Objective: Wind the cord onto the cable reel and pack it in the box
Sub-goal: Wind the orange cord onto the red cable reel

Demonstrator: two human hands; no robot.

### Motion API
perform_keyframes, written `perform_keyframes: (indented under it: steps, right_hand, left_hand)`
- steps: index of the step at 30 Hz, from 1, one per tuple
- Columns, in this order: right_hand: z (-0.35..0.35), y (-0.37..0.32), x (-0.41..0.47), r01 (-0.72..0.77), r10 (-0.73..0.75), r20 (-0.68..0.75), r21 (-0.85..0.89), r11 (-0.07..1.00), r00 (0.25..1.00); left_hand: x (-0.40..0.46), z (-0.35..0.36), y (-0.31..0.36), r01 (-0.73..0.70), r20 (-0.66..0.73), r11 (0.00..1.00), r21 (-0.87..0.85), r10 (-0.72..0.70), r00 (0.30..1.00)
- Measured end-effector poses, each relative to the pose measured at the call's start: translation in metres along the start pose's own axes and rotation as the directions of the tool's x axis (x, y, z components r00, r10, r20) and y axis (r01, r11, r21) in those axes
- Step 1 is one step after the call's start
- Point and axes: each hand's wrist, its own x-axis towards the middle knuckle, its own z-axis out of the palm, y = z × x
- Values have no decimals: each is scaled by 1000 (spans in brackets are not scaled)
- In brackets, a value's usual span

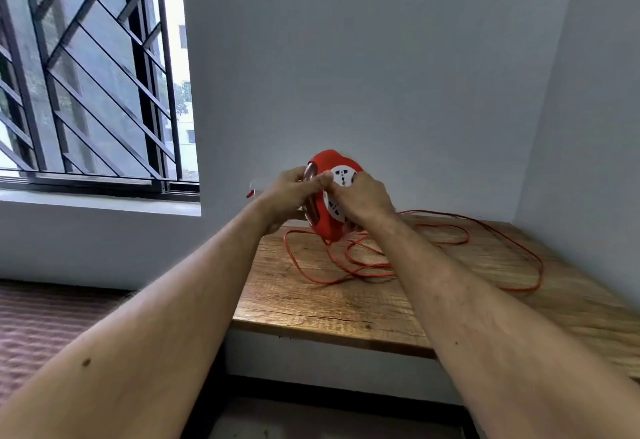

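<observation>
The red cable reel (334, 196) was held up above the wooden table (346, 307), gripped by the left hand (289, 196) and right hand (360, 198). Its orange cord (450, 241) lay in loose loops on the table near the window (86, 75).

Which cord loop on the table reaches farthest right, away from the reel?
The big outer loop sweeping toward the right wall. The smaller loops bunch under the reel, which both hands hold, left and right.
</observation>
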Motion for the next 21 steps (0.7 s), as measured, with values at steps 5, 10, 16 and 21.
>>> perform_keyframes:
  steps: [5,10,16,21]
  right_hand:
    - [-4,5,3,298,-297,34,-123,947,954]
    - [-13,4,5,593,-560,225,-468,655,797]
    - [-14,8,10,645,-597,332,-623,442,730]
    - [-1,9,5,413,-470,0,-478,776,883]
  left_hand:
    - [16,-5,-12,-2,-286,991,137,41,957]
    - [24,-15,-16,31,-266,993,112,0,964]
    - [29,-15,-23,42,-308,996,79,-15,951]
    - [32,-5,-20,-34,-335,993,114,71,940]
